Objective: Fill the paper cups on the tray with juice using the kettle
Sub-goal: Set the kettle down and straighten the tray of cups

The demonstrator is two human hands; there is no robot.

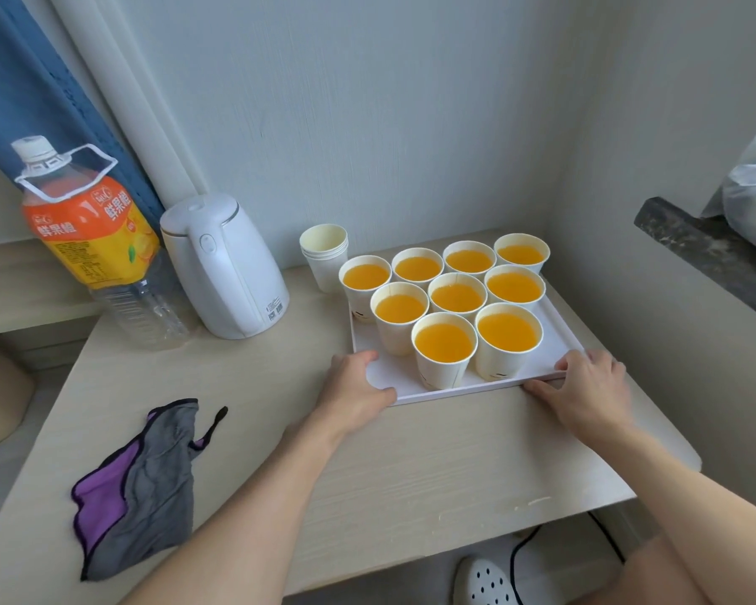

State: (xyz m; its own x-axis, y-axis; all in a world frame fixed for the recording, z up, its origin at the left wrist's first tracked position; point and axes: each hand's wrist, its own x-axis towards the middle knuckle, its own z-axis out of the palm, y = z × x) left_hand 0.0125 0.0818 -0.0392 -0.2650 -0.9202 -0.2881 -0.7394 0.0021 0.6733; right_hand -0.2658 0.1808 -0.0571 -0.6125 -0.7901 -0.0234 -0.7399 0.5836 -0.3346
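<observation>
A white tray (385, 377) sits on the pale wooden table and carries several paper cups (444, 349), all filled with orange juice. My left hand (352, 386) grips the tray's near left corner, thumb on the rim. My right hand (590, 386) grips the near right corner, fingers curled over the edge. The white kettle (223, 268) stands upright to the left of the tray with its lid down; neither hand touches it.
A stack of empty paper cups (326, 255) stands behind the tray's left end. A nearly empty juice bottle (92, 242) stands left of the kettle. A grey and purple cloth (140, 482) lies near the table's front left. Walls close in behind and right.
</observation>
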